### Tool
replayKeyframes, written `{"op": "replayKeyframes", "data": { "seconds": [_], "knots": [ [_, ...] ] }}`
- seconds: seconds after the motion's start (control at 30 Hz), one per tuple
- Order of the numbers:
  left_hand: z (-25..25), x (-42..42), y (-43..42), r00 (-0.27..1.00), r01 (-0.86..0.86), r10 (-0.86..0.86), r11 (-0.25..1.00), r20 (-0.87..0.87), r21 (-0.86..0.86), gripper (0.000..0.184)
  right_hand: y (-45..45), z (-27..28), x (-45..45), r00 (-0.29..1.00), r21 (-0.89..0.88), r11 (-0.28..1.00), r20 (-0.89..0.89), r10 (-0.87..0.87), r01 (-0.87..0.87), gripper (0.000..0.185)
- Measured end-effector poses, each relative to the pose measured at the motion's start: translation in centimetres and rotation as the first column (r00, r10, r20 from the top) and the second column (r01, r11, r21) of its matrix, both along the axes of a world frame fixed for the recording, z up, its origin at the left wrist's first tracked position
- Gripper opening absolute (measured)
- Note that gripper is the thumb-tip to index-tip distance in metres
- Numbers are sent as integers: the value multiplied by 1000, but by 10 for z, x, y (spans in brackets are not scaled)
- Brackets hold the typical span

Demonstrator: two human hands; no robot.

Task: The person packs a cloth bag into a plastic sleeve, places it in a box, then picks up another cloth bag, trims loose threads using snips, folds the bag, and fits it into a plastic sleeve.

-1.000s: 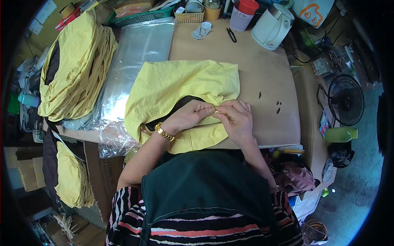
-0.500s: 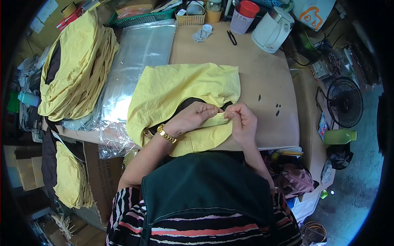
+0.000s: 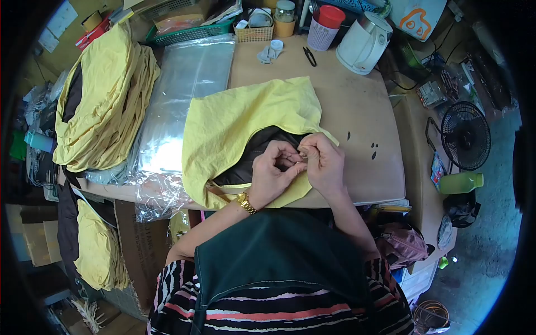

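A yellow cloth piece (image 3: pixel 234 117) with a dark brown lining (image 3: pixel 248 166) showing in its opening lies on the table in front of me. My left hand (image 3: pixel 274 170), with a gold watch (image 3: pixel 245 203) at its wrist, is closed over the edge of this opening, thumb and fingers drawn together. Close against it, my right hand (image 3: pixel 322 163) pinches at the right end of the same edge. The fingertips of both hands meet there, and the bit of cloth between them is mostly hidden.
Stacked yellow cloth pieces (image 3: pixel 106 106) stand at the left beside clear plastic sheets (image 3: pixel 192 84). Small black thread snips (image 3: pixel 309 56), a white kettle (image 3: pixel 364 43) and a red cup (image 3: pixel 330 17) are at the back. A black fan (image 3: pixel 465 135) and green bottle (image 3: pixel 461 183) sit right.
The cloth's opening has spread wider, so more dark lining shows. My left hand has moved lower and curled beside the right hand, which has shifted slightly left.
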State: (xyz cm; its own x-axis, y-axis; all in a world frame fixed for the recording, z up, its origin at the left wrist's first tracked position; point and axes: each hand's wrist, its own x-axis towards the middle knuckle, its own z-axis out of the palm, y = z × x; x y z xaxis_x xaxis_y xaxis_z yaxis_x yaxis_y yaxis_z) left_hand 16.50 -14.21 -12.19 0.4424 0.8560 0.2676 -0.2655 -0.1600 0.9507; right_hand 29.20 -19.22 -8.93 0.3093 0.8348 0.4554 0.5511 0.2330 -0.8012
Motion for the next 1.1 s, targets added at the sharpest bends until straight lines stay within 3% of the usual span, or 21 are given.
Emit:
{"op": "replayKeyframes", "data": {
  "seconds": [0.07, 0.13, 0.23, 0.27, 0.3, 0.33, 0.37, 0.4, 0.47, 0.5, 0.53, 0.6, 0.63, 0.73, 0.8, 0.93, 1.0, 1.03, 1.1],
  "knots": [
    [-12, 1, 2, 998, -8, 9, 1000, -61, 22, 16, 7, 1, 0, 1000, -37, 999, 18, -12, 12, 6],
    [-18, 3, 9, 988, -29, 49, 990, -149, 135, 13, 13, 3, -2, 915, 153, 988, 401, -40, -24, 6],
    [-26, 3, 17, 996, 18, 2, 971, -85, 240, 10, 21, -4, -2, 910, 163, 982, 413, 17, -93, 3],
    [-27, 0, 17, 984, 43, -12, 985, -180, 168, 5, 24, -2, 2, 912, 165, 982, 411, 14, -89, 3],
    [-33, 0, 18, 983, 46, -15, 984, -181, 171, 5, 28, 3, 9, 957, 19, 990, 260, 127, -137, 5],
    [-41, 1, 20, 983, 57, -45, 996, -178, 63, 7, 34, 9, 18, 972, -115, 972, 88, 217, -206, 7],
    [-48, 1, 23, 982, 68, -75, 997, -173, -47, 9, 45, 17, 34, 943, -318, 896, -226, 246, -310, 10],
    [-48, 0, 25, 985, 88, -104, 989, -135, -119, 16, 62, 24, 55, 835, -459, 765, -519, 183, -453, 14],
    [-54, 0, 33, 981, 86, -107, 987, -159, -134, 19, 111, 27, 96, 941, -491, 821, -302, 154, -292, 19],
    [-57, 0, 36, 978, 79, -105, 986, -178, -150, 21, 143, 11, 116, 998, -394, 916, -31, 62, -69, 23],
    [-54, 3, 35, 991, 96, -117, 954, -59, -284, 24, 175, -15, 134, 971, -235, 963, 227, -76, 130, 28],
    [-60, 3, 38, 990, 124, -138, 942, -22, -312, 23, 229, -55, 153, 797, -71, 924, 535, -281, 375, 34],
    [-63, 2, 40, 988, 149, -152, 930, 17, -335, 22, 246, -77, 159, 799, -73, 926, 533, -278, 370, 34],
    [-64, 1, 43, 981, 195, -171, 903, 95, -384, 21, 273, -104, 171, 562, 205, 841, 662, -496, 501, 33],
    [-62, 0, 48, 978, 202, -161, 888, 132, -414, 20, 278, -96, 187, 726, -310, 866, 682, -85, 392, 28],
    [-58, -1, 47, 951, 288, -198, 845, 236, -451, 19, 266, -73, 197, 597, -366, 833, 800, 54, 415, 27],
    [-62, 0, 48, 931, 321, -185, 823, 314, -469, 20, 236, -58, 193, 639, -385, 759, 768, -52, 525, 27],
    [-62, 0, 48, 929, 325, -184, 821, 321, -470, 20, 220, -43, 193, 898, -543, 755, 417, -139, 369, 30],
    [-60, 0, 49, 930, 327, -181, 805, 321, -495, 20, 172, -14, 192, 986, -530, 845, -95, -139, 68, 37]
  ]
}}
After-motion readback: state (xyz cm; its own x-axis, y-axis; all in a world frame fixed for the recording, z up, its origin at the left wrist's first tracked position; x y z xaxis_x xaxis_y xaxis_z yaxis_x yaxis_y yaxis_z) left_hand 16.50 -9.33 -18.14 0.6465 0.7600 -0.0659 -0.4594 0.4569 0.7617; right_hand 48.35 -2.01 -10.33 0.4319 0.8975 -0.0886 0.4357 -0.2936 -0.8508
